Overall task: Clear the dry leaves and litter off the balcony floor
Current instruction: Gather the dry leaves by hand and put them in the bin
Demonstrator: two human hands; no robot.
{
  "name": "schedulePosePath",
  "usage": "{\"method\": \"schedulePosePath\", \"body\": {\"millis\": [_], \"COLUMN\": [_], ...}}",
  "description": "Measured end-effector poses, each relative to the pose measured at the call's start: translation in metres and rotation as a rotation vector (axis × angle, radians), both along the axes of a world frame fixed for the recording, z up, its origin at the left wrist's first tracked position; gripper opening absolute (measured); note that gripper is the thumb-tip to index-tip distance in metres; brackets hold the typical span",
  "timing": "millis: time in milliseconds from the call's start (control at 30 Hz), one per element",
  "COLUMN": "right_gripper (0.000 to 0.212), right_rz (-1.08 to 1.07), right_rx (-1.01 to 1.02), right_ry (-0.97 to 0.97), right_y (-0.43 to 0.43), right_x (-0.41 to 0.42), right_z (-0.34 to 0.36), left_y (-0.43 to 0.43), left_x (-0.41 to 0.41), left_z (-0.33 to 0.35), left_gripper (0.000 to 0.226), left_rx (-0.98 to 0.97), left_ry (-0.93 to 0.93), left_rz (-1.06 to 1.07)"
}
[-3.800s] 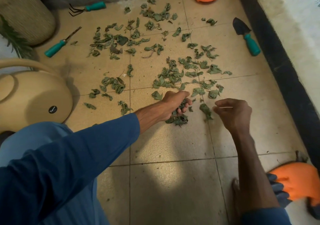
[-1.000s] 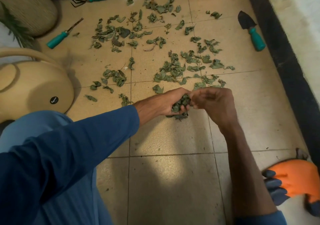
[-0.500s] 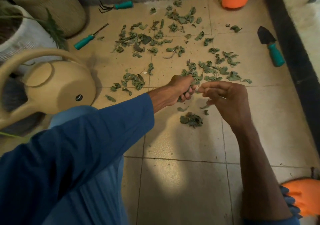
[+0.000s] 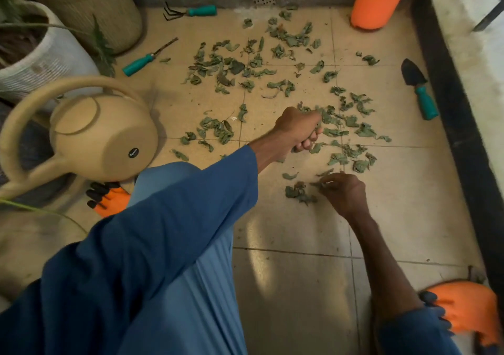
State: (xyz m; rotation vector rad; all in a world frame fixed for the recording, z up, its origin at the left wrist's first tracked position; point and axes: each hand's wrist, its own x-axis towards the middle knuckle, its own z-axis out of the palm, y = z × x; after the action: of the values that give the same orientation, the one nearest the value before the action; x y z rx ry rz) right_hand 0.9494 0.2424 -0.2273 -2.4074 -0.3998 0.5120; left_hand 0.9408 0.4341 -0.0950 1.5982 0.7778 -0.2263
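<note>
Dry green leaves [image 4: 240,65] lie scattered over the beige floor tiles [image 4: 294,272], mostly in the far half. My left hand [image 4: 298,129] is a closed fist over the leaves near the middle, its fingers curled around a bunch of them. Nearer to me, my right hand [image 4: 345,193] pinches a leaf at floor level, right beside a small gathered pile of leaves [image 4: 298,193].
A beige watering can [image 4: 103,136] stands at left, with woven plant pots [image 4: 81,2] behind it. Teal-handled hand rake [image 4: 191,12], weeder [image 4: 144,61] and trowel [image 4: 420,92] lie around. An orange container [image 4: 376,0] is far right. Orange gloves [image 4: 469,311] lie near. A dark curb [image 4: 461,125] runs along the right.
The hands, which met over the leaves a second ago, have parted. My left hand reached farther into the scatter. My right hand dropped to the small pile on the floor.
</note>
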Motion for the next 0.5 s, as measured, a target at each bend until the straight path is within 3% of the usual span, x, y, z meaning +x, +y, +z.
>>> {"method": "schedulePosePath", "body": {"millis": [300,400,500], "right_gripper": [0.016,0.018,0.022], "right_rz": [0.01,0.081,0.015], "right_rx": [0.069,0.06,0.171], "right_ry": [0.196,0.187,0.201], "right_y": [-0.013,-0.005,-0.008], "right_x": [0.002,-0.012,-0.021], "right_z": [0.019,0.018,0.015], "left_y": [-0.01,-0.012,-0.014], "left_x": [0.02,0.02,0.019], "left_z": [0.0,-0.005,-0.012], "left_gripper": [0.028,0.026,0.028], "left_rx": [-0.001,0.011,0.033], "left_ry": [0.006,0.029,0.051], "left_rz": [-0.037,-0.081,-0.108]}}
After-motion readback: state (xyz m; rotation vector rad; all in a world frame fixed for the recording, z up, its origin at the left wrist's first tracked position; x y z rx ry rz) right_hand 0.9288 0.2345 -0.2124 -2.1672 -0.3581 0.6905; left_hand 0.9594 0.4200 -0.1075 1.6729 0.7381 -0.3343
